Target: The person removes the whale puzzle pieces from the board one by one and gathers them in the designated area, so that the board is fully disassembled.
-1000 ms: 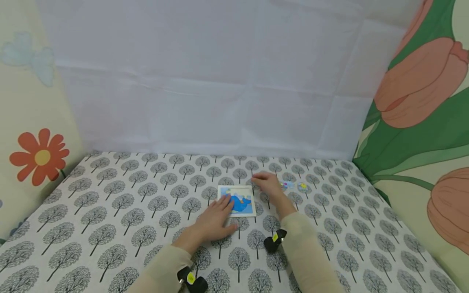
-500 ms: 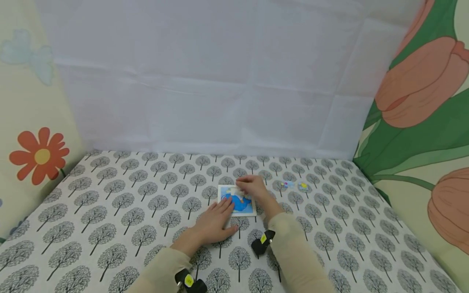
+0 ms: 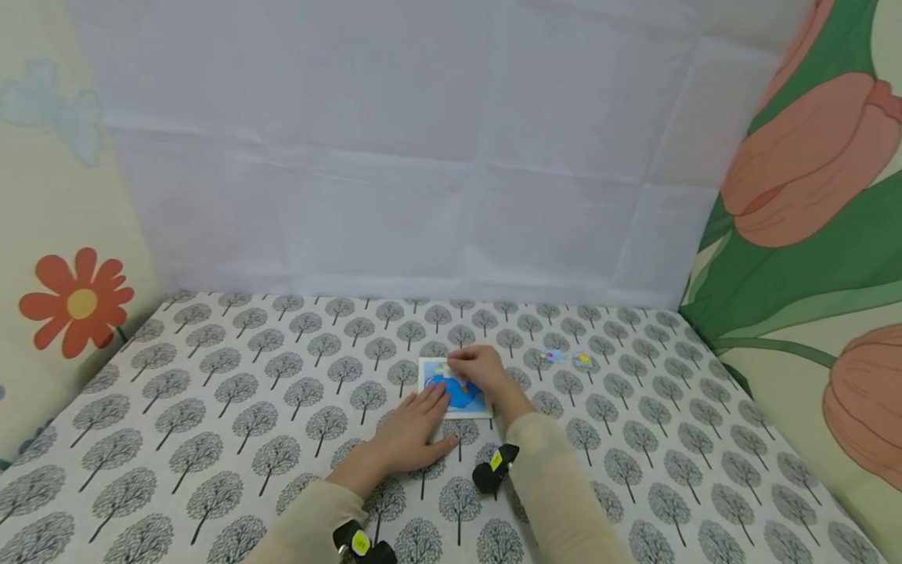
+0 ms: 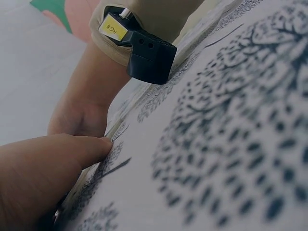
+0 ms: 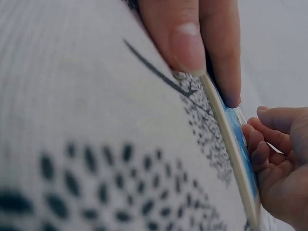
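Blue picture board [image 3: 461,396] with both hands at work over it

The board lies flat near the middle of the desk [image 3: 282,427], on a cloth [image 4: 231,120] printed with dark trees; its pale rim [image 5: 234,154] shows edge-on in the right wrist view. The left hand [image 3: 416,429] is spread, its straight fingers resting on the board's left part, its thumb set apart over the cloth. The right hand [image 3: 486,370] is bent over the board's upper part, thumb and fingertips drawn together; what may lie between them is hidden, so its grip cannot be told. To the right, apart from the board and near each other, lie a pale blue piece [image 3: 555,356] and a yellow-marked piece [image 3: 583,360].

Likely faults: should the left fingers lift or bear unevenly, the board could slide or swivel under the right hand's pressure. Anything pinched there, if turned wrongly or lowered askew, might catch on an edge and tilt; pressing harder could then unseat parts of the picture. A wide outward swing of the right hand might scatter the two loose pieces, and a tug on the cloth, if unfastened, would shift everything together.
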Demonstrator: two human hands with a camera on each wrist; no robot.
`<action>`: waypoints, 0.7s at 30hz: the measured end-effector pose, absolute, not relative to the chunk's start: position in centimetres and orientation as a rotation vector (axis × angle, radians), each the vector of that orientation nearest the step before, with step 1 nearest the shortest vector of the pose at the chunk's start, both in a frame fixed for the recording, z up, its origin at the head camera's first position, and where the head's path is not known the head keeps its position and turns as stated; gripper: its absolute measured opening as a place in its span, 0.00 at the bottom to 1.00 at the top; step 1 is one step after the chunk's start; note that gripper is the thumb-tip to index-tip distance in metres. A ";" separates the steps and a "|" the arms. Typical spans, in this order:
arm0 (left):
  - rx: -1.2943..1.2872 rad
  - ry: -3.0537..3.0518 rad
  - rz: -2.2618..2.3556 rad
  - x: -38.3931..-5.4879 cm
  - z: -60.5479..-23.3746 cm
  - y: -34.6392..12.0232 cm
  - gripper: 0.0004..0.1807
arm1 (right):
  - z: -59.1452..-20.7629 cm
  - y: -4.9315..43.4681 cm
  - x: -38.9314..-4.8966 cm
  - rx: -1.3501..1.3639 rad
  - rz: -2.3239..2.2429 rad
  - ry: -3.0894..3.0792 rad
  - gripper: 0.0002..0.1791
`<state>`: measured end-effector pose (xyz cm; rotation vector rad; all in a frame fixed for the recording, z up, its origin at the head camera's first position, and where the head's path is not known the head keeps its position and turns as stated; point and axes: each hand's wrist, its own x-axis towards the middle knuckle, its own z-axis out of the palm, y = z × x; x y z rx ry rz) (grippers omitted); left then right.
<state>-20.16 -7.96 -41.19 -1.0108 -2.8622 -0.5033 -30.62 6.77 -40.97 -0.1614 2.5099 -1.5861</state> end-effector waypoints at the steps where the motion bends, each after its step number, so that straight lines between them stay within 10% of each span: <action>1: -1.013 -2.859 -0.503 -20.2 -41.3 -8.0 0.36 | -40.9 6.7 -30.5 -0.172 -1.568 2.530 0.11; 21: -1.021 -2.835 -0.507 -20.3 -41.7 -8.1 0.36 | -40.6 6.0 -30.1 -0.127 -1.434 2.633 0.14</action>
